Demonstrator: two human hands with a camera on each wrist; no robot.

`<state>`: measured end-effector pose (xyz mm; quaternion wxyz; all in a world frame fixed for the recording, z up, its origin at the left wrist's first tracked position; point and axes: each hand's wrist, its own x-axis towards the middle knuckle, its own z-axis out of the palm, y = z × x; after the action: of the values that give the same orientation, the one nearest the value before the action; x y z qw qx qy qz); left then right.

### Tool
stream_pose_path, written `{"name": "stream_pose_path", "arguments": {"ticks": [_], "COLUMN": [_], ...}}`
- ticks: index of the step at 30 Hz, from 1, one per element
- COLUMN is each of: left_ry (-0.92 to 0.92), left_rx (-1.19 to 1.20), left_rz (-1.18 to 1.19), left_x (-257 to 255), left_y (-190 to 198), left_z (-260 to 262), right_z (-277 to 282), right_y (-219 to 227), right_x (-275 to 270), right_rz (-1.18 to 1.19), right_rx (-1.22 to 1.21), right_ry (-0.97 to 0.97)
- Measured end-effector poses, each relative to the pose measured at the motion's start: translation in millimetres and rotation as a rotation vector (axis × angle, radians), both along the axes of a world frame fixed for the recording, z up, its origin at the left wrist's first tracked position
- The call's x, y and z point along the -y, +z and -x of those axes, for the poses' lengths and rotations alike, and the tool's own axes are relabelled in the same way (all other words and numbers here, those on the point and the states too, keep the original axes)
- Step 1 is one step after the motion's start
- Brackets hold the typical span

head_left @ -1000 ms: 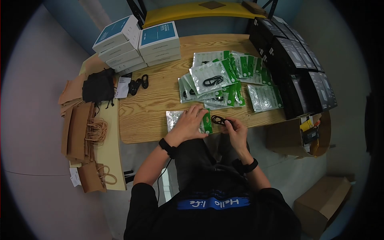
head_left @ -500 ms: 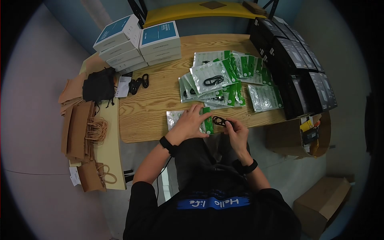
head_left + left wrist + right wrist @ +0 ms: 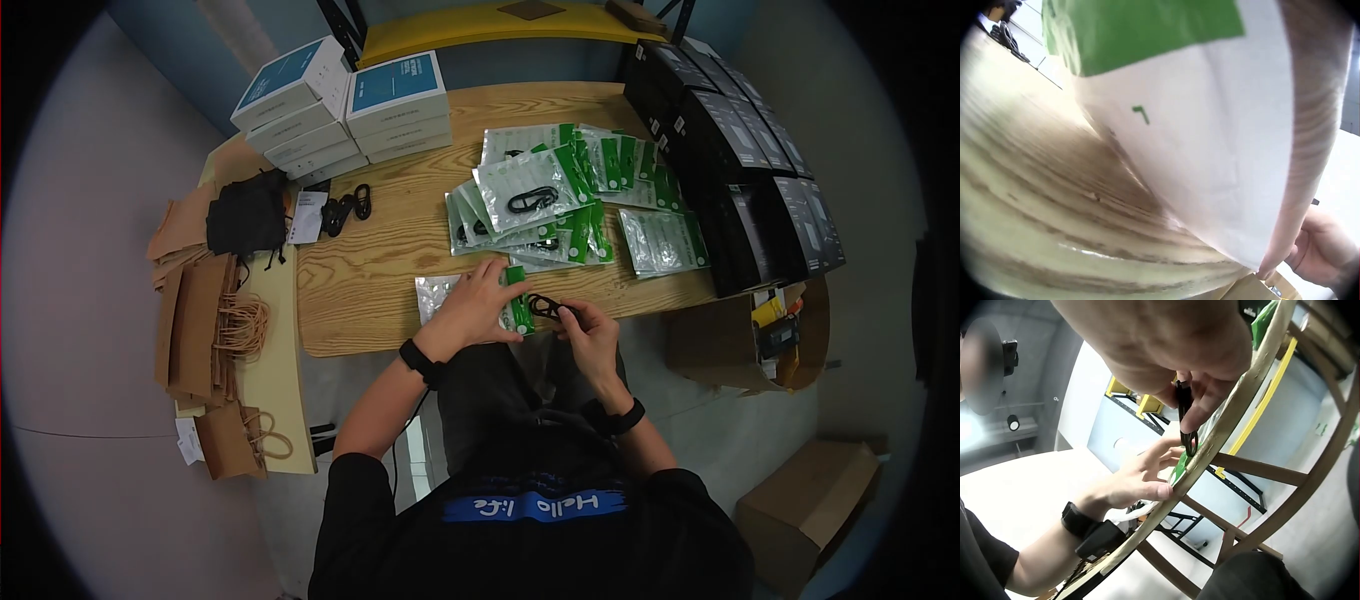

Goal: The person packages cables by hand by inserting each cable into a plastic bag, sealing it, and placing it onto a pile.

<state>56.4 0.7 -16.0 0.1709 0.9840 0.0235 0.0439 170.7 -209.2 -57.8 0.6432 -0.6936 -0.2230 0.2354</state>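
Observation:
At the table's near edge lies a silver plastic bag (image 3: 432, 297) with a green band at its right end. My left hand (image 3: 474, 306) spans it and grips its edges, thumb at the near side and fingers at the far side. In the left wrist view the bag (image 3: 1204, 125) bulges up from the wood, showing a white face below its green band. Just right of the band, my right hand (image 3: 596, 335) pinches a coiled black cable (image 3: 545, 306), whose looped end points at the bag. The right wrist view shows the cable (image 3: 1184, 403) between thumb and fingers.
Filled green-banded bags (image 3: 530, 195) are piled beyond the hands, with flat ones (image 3: 662, 245) to their right. Black boxes (image 3: 735, 130) line the right side; white boxes (image 3: 400, 105) stand back left. Loose cables (image 3: 345, 212) and paper bags (image 3: 195, 325) lie left. A carton (image 3: 715, 350) stands below right.
The left fingertips have shifted slightly up along the bag's green band. The right hand's cable has moved marginally left, closer to the bag's end.

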Motion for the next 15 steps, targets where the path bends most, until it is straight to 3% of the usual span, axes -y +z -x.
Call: {"name": "stream_pose_path", "arguments": {"ticks": [7,12,15], "left_ry": [-0.005,-0.016,-0.009], "left_rx": [-0.009,0.03,0.048], "left_rz": [0.006,0.022,-0.005], "left_x": [0.5,0.0,0.2], "left_y": [2.8,3.5,-0.8], "left_z": [0.2,1.4,1.4], "right_z": [-5.1,3.0,3.9], "right_y": [-8.8,-1.6,-3.9], "right_x": [-2.6,-2.3,-3.0], "right_rz": [-0.101,-0.093,-0.124], "right_rx": [-0.123,0.066,0.043], "right_ry": [-0.035,-0.045,-0.083]}}
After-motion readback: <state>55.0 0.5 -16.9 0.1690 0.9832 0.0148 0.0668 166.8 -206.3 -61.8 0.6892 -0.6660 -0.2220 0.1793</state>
